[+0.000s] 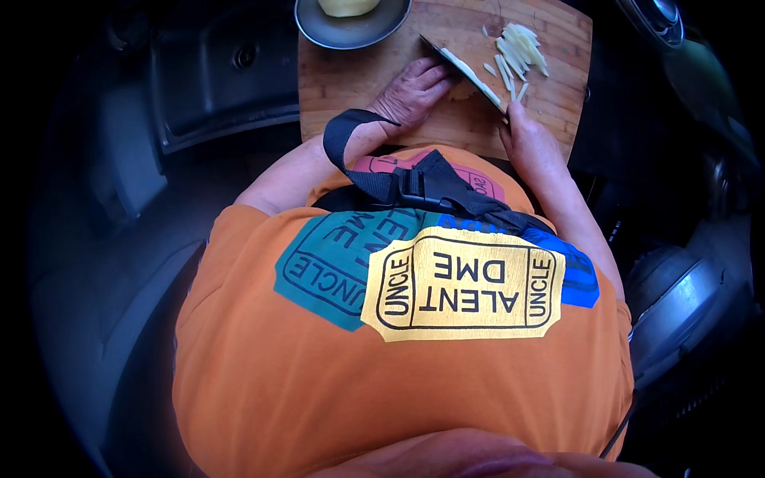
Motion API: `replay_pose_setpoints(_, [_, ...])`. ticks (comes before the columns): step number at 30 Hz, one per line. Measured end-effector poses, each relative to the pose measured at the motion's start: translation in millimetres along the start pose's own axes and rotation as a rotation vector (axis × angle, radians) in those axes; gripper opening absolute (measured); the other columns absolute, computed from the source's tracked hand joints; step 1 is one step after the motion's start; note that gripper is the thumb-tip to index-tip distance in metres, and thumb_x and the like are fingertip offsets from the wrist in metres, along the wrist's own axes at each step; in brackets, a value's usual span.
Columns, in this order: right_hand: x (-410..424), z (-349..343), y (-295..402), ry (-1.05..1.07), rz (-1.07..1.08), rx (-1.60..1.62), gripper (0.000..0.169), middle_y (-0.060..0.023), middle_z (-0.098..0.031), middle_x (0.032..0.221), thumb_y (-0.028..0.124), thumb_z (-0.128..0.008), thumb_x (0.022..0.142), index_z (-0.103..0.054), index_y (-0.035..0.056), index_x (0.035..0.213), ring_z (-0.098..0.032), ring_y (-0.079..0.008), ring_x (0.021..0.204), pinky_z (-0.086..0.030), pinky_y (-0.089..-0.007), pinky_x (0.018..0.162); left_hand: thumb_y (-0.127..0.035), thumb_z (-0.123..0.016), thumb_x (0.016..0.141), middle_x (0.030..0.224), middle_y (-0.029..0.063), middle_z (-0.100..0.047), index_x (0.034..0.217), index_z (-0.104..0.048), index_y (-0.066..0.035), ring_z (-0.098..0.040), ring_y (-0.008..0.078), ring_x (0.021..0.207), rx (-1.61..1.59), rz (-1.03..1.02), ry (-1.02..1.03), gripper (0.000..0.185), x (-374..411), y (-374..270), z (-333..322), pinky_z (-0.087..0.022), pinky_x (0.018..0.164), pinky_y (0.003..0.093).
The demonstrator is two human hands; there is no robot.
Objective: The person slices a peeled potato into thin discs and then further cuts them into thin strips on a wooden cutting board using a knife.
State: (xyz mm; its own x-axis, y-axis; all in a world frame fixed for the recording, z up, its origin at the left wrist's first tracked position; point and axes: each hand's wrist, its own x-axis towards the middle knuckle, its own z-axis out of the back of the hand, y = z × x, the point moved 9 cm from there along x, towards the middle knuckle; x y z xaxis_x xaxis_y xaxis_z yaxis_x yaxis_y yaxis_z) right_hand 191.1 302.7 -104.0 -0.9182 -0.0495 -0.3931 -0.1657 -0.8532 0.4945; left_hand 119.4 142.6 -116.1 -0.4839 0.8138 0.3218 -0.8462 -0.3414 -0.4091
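Note:
My right hand (529,134) grips the handle end of a kitchen knife (463,74), whose dark blade slants up and to the left across the wooden cutting board (352,83). A pale cut strip (472,74) clings along the blade's right face. On the other side of the blade, my left hand (421,89) rests on the board with its fingers bent, their tips close to the knife. What lies under those fingertips is mostly hidden by shadow. Right of the knife sits a loose heap of pale strips (521,51), apparently cut potato, with a few scattered beside it.
A metal bowl (352,39) holding a peeled, pale-yellow potato-like piece (348,6) stands at the board's upper left. Beyond the board on the left is a dark sink basin (239,95). A shiny rounded metal vessel (666,310) is at the lower right. A black buckled strap (412,185) crosses my front.

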Motion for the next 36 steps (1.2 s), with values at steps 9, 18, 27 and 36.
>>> replay_pose_setpoints(9, [-14.0,23.2,-6.6,-0.067,0.052,0.135,0.024,-0.0281,-0.065,0.083,0.019,-0.061,0.098,-0.045,0.0016,0.102,-0.062,-0.0508,0.082,-0.048,-0.0561,0.069,-0.008,-0.066,0.085,0.130,0.0151,-0.056,0.125,-0.064,-0.004,-0.051,0.0346,0.127,-0.021,0.028,-0.045,0.040,-0.6,-0.8,8.4,-0.045,0.108,0.0424])
replay_pose_setpoints(18, [-41.9,31.6,1.6,0.098,-0.056,0.018,0.021,-0.0288,-0.066,0.081,0.017,-0.060,0.098,-0.046,0.0016,0.102,-0.064,-0.0504,0.081,-0.050,-0.0560,0.069,-0.007,-0.066,0.087,0.129,0.0146,-0.057,0.121,-0.064,-0.005,-0.052,0.0343,0.126,-0.058,0.004,-0.066,0.034,2.2,-0.3,10.0,-0.046,0.106,0.0432])
replay_pose_setpoints(27, [0.4,-16.6,3.0,0.039,-0.021,0.000,0.022,-0.0303,-0.066,0.083,0.016,-0.060,0.098,-0.045,0.0024,0.106,-0.064,-0.0506,0.081,-0.050,-0.0574,0.069,-0.008,-0.065,0.085,0.128,0.0145,-0.058,0.121,-0.064,-0.003,-0.053,0.0350,0.123,-0.004,0.035,-0.010,0.037,-2.6,1.1,9.4,-0.047,0.105,0.0438])
replay_pose_setpoints(36, [0.7,-7.2,-11.1,-0.124,0.062,0.278,0.025,-0.0291,-0.065,0.081,0.019,-0.063,0.098,-0.046,0.0021,0.105,-0.062,-0.0510,0.081,-0.047,-0.0561,0.068,-0.005,-0.072,0.083,0.126,0.0150,-0.058,0.124,-0.063,-0.005,-0.055,0.0361,0.120,-0.077,0.063,-0.086,0.042,-6.6,7.3,23.1,-0.047,0.103,0.0458])
